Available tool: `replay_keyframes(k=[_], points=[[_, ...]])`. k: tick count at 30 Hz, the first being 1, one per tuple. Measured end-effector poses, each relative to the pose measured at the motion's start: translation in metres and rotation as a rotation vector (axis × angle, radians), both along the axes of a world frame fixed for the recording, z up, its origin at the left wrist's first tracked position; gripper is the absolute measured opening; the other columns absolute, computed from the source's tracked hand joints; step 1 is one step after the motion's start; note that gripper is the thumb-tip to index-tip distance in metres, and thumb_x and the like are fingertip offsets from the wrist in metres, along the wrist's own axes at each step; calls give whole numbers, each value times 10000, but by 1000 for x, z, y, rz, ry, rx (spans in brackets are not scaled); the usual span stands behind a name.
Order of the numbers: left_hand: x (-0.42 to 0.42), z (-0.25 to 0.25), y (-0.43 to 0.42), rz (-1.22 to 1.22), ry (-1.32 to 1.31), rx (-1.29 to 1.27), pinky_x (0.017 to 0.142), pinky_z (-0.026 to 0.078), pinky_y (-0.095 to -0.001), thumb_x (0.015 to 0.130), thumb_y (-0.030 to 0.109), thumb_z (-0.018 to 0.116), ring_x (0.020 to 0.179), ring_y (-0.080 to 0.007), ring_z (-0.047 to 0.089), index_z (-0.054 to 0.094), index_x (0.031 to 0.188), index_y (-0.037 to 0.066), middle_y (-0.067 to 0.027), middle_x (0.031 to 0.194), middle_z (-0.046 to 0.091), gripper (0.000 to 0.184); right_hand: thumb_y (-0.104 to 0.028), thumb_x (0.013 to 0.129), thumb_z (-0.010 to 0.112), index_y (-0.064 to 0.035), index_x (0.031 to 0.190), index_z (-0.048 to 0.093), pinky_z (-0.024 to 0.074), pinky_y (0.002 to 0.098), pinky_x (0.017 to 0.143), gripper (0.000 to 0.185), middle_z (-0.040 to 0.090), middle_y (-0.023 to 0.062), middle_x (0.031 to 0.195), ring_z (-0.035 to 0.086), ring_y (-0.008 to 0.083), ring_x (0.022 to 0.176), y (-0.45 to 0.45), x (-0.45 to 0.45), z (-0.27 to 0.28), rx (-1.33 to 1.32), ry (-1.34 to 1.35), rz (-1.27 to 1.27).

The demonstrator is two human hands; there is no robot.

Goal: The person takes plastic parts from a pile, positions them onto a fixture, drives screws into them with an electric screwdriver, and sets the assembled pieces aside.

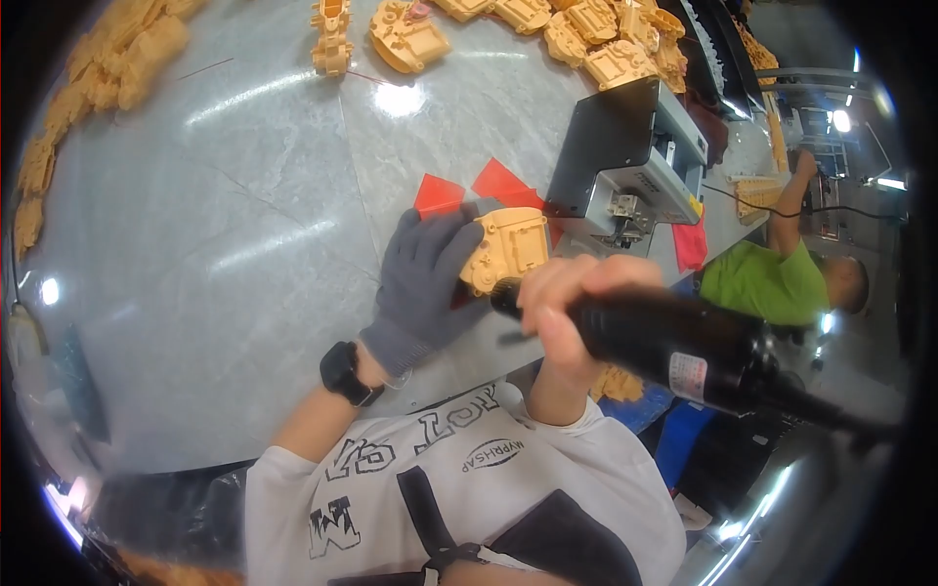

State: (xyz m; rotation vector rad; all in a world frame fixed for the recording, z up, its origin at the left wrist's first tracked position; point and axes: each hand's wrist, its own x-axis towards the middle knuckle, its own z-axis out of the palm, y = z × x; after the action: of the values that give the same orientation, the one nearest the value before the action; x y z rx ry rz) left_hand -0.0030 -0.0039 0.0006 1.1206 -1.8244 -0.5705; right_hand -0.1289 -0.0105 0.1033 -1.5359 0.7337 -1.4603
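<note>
My left hand, in a grey glove, grips a yellow-orange plastic housing by its left side above the table. Bare fingers of my right hand are wrapped round a black electric screwdriver with a white label and a cable at its rear. The tool's front end meets or nearly meets the lower edge of the housing; whether a bit touches a screw is hidden. Red pieces lie on the table just behind my left hand.
A black and grey screw feeder stands right of the housing. More yellow housings are heaped at the back, others along the left edge. At right, a person in a green shirt reaches over a bench.
</note>
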Motion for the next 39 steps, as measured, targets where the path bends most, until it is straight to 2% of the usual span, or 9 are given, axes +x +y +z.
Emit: replay_keyframes(k=[15, 19, 22, 28, 31, 33, 35, 36, 39], points=[[15, 35, 2, -147, -10, 75, 974, 322, -492, 595, 225, 723, 1090, -348, 435, 443, 1182, 80, -165, 1187, 431, 666, 52, 706, 571, -36, 1096, 336, 445, 299, 518, 463, 485, 61, 629, 484, 153, 505, 6, -11, -9, 104, -266, -139], [39, 87, -31, -51, -405, -234, 962, 352, -460, 671, 177, 646, 989, -306, 493, 506, 1067, 68, -122, 1031, 519, 434, 19, 694, 631, 6, 1364, 165, 433, 278, 526, 816, 521, 30, 645, 502, 130, 527, 21, -20, 20, -102, -283, 398], [22, 97, -57, -70, -636, -395, 955, 370, -434, 708, 139, 571, 900, -261, 495, 520, 912, 51, -88, 882, 505, 228, 58, 690, 632, 30, 1379, 187, 370, 183, 530, 820, 544, 7, 668, 476, 57, 563, 45, 9, 19, 412, -114, 463], [6, 105, -60, 27, -808, -768, 984, 315, -406, 737, 147, 536, 768, -208, 552, 615, 730, 99, -37, 684, 565, 93, 49, 679, 652, 43, 1288, 361, 387, 187, 548, 675, 526, -11, 677, 473, 44, 594, 54, 45, -2, 547, 45, 468], [-7, 90, -70, -118, -1071, -528, 937, 354, -249, 793, 110, 542, 891, -180, 505, 502, 916, 16, -76, 924, 530, 161, 30, 681, 670, 26, 1075, 494, 401, 197, 563, 432, 549, 0, 700, 502, 48, 622, 62, 45, -11, 452, 144, 421], [-16, 51, -86, -305, -788, -525, 931, 371, -304, 756, 108, 566, 838, -196, 514, 501, 887, 27, -78, 883, 518, 168, 74, 676, 642, 2, 1414, 46, 397, 210, 524, 951, 549, 28, 670, 507, 91, 581, 62, 44, -7, 713, -83, 584], [-8, 66, -69, -44, -577, -506, 944, 373, -374, 735, 142, 549, 830, -232, 516, 516, 879, 41, -83, 843, 502, 179, 70, 672, 651, -5, 1415, 31, 413, 219, 533, 970, 557, 29, 659, 518, 111, 561, 58, 28, -10, 603, 43, 578], [-5, 79, -71, -205, -893, -511, 952, 373, -402, 758, 184, 550, 812, -242, 519, 518, 897, 49, -89, 832, 501, 197, 68, 668, 656, -4, 1415, 30, 418, 221, 537, 977, 559, 32, 651, 519, 116, 551, 58, 12, -12, 559, 78, 539], [20, 78, -63, -430, -706, -192, 986, 333, -462, 677, 391, 644, 909, -285, 505, 524, 1014, 46, -112, 954, 531, 497, 16, 686, 626, 36, 1374, 183, 455, 254, 516, 819, 563, 52, 628, 525, 128, 497, 28, -42, -5, 120, -237, 49]])
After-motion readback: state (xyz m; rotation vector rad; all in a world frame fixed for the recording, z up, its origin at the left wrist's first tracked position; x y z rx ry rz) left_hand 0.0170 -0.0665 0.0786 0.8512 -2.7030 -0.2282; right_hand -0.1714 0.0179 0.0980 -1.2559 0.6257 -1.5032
